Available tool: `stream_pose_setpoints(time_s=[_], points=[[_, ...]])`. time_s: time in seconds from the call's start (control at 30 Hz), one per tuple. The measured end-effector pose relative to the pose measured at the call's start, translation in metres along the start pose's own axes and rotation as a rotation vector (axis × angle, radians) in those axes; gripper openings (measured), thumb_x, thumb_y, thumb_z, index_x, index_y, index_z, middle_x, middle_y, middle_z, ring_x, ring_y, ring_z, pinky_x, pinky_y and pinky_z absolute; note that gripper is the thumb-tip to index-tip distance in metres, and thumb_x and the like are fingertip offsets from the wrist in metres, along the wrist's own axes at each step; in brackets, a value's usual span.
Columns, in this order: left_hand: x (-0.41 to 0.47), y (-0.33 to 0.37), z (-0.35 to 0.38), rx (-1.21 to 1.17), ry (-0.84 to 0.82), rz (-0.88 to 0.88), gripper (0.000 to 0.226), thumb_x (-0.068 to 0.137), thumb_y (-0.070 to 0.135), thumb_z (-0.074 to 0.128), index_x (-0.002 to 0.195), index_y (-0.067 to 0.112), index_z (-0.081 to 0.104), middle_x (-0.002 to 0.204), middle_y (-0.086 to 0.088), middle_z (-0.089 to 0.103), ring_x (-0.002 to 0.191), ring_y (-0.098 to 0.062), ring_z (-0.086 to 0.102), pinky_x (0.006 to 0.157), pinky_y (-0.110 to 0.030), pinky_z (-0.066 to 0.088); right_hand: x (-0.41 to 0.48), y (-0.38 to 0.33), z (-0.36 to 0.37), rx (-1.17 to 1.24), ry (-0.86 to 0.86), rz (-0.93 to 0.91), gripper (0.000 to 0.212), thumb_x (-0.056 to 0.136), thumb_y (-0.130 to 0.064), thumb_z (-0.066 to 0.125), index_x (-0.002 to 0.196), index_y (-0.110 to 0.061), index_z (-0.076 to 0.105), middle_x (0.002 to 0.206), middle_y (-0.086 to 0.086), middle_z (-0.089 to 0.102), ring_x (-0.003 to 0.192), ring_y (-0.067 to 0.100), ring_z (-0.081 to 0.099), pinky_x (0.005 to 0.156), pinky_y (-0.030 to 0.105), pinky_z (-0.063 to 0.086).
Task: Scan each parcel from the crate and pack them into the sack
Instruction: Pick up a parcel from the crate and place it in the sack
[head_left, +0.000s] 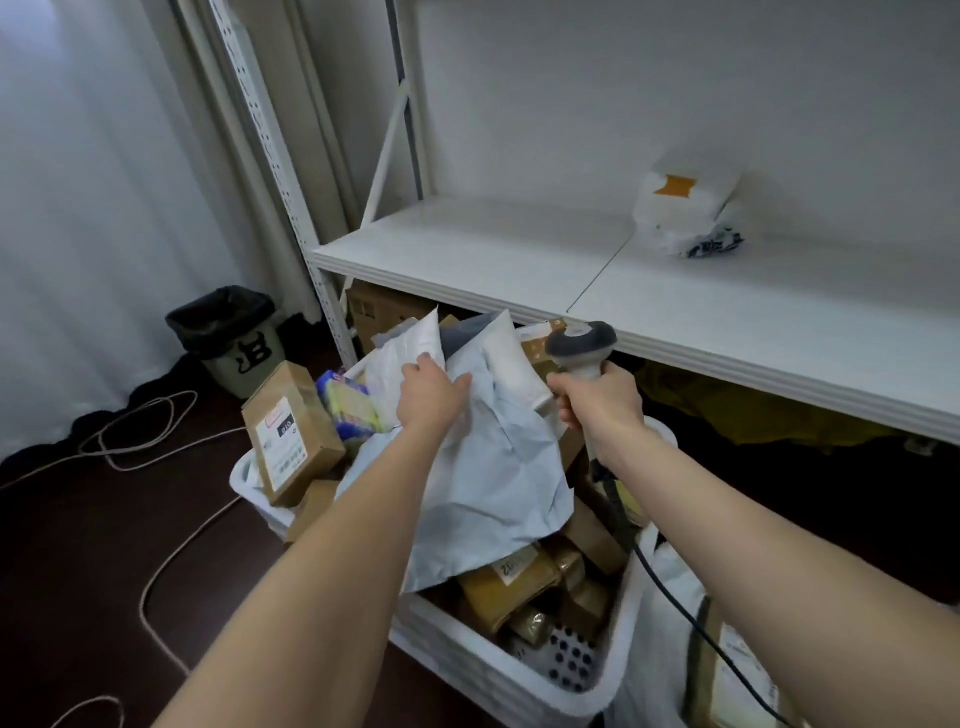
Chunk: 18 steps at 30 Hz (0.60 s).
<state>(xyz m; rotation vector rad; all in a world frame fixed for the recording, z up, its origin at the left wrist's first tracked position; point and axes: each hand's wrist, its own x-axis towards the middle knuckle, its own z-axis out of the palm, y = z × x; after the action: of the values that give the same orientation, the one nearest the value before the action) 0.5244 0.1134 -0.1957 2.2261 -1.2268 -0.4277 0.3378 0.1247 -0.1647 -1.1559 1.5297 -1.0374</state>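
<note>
Hands: two, both reaching out over the crate.
Left hand (431, 387): fingers lie on a white poly mailer (410, 353) and the thumb is spread against a pale grey poly mailer (498, 467). I cannot tell whether it pinches either.
Right hand (597, 400): fingers wrapped tight round the handle of the one barcode scanner (582, 345), whose head stands above the fist. Its black cord (675, 597) runs down below the forearm.
Crate (467, 670): one white perforated plastic crate under both hands, heaped full.
Parcels: at least three soft mailers on top. One labelled cardboard box (291, 431) tilts left of the left hand, and several brown taped parcels lie under the forearms, their count unclear.
Sack (670, 623): one, white, below the right forearm and touching the crate.
In the way: the grey mailer covers most of the heap.
Around: a white shelf (519, 260) lies beyond the hands, with one white bag (680, 213) on it. A lined waste bin (228, 332) and a loose cable (156, 431) are on the floor, far left.
</note>
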Motion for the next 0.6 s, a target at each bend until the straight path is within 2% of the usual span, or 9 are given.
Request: stream_pose_setpoints(time_s=[0.1,0.27,0.37,0.47,0.6], points=[[0.031,-0.007,0.017,-0.029,0.015,-0.100,0.081,0.089,0.049,0.058,0.147,0.008,0.019,0.146,-0.016,0.028,0.127,-0.036,0.043,0.097,-0.047,0.042,0.020,0.001,0.013,-0.038,0.007,-0.005,0.027,0.066,-0.034,0.071,0.087,-0.019,0.063,0.056,-0.004,0.068,0.067,0.021,0.069,0.082,0.048,0.057],[0.059,-0.020,0.035,0.011,0.015,-0.229,0.087,0.089,0.051,0.058,0.150,0.009,0.012,0.152,-0.016,0.020,0.129,-0.037,0.041,0.097,-0.046,0.042,0.033,0.010,0.028,-0.075,-0.005,0.003,0.026,0.068,-0.034,0.071,0.087,-0.019,0.062,0.058,-0.003,0.068,0.065,0.021,0.071,0.079,0.046,0.059],[0.069,-0.029,0.036,0.041,0.053,-0.272,0.064,0.092,0.039,0.058,0.141,0.009,0.030,0.145,-0.016,0.032,0.121,-0.035,0.049,0.094,-0.042,0.046,0.035,0.017,0.032,-0.108,0.000,0.002,0.022,0.075,-0.033,0.072,0.089,-0.019,0.062,0.062,-0.003,0.069,0.054,0.013,0.067,0.078,0.041,0.060],[0.071,-0.035,0.030,0.056,0.136,-0.250,0.032,0.094,0.025,0.056,0.122,0.012,0.052,0.119,-0.011,0.055,0.101,-0.031,0.059,0.087,-0.043,0.053,0.031,0.019,0.032,-0.092,-0.006,0.008,0.024,0.075,-0.034,0.073,0.091,-0.019,0.063,0.065,-0.003,0.070,0.052,0.011,0.065,0.076,0.039,0.060],[0.050,-0.025,0.003,-0.004,0.249,-0.145,0.023,0.092,0.030,0.056,0.106,0.013,0.059,0.100,-0.006,0.061,0.092,-0.024,0.060,0.081,-0.041,0.053,0.016,0.013,0.023,0.021,-0.030,0.041,0.020,0.078,-0.023,0.073,0.090,-0.012,0.062,0.063,0.002,0.066,0.048,0.013,0.058,0.068,0.037,0.058]])
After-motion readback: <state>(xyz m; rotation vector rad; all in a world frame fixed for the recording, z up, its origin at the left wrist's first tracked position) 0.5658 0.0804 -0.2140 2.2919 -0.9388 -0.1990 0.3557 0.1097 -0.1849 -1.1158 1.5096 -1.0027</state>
